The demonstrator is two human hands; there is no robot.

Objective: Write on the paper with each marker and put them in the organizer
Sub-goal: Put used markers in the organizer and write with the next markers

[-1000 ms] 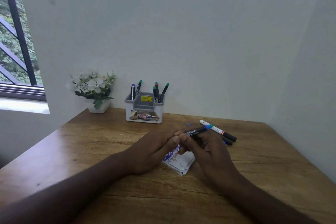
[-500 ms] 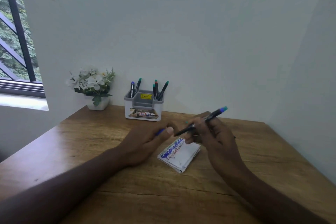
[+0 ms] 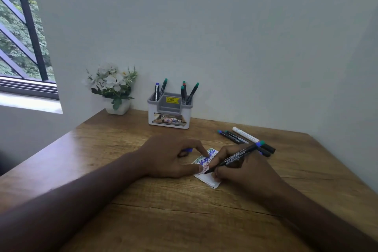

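My right hand (image 3: 243, 170) grips a black marker (image 3: 235, 156) with a blue end, its tip down on the small folded paper (image 3: 206, 164), which bears blue, green and red scribbles. My left hand (image 3: 169, 155) presses the paper's left edge with thumb and forefinger and holds the marker's blue cap (image 3: 187, 150) under its fingers. The white and grey organizer (image 3: 169, 112) stands at the back by the wall, with several capped markers upright in it. A few loose markers (image 3: 245, 139), one of them white, lie on the wooden table (image 3: 122, 200) to the right of the paper.
A white pot of white flowers (image 3: 114, 88) stands left of the organizer at the table's back corner. A barred window (image 3: 20, 32) is at the far left. Walls close in the table's back and right edges.
The marker's cap came off into my left hand. My right hand turned the marker and brought its tip down onto the paper, and my left hand settled on the paper's edge.
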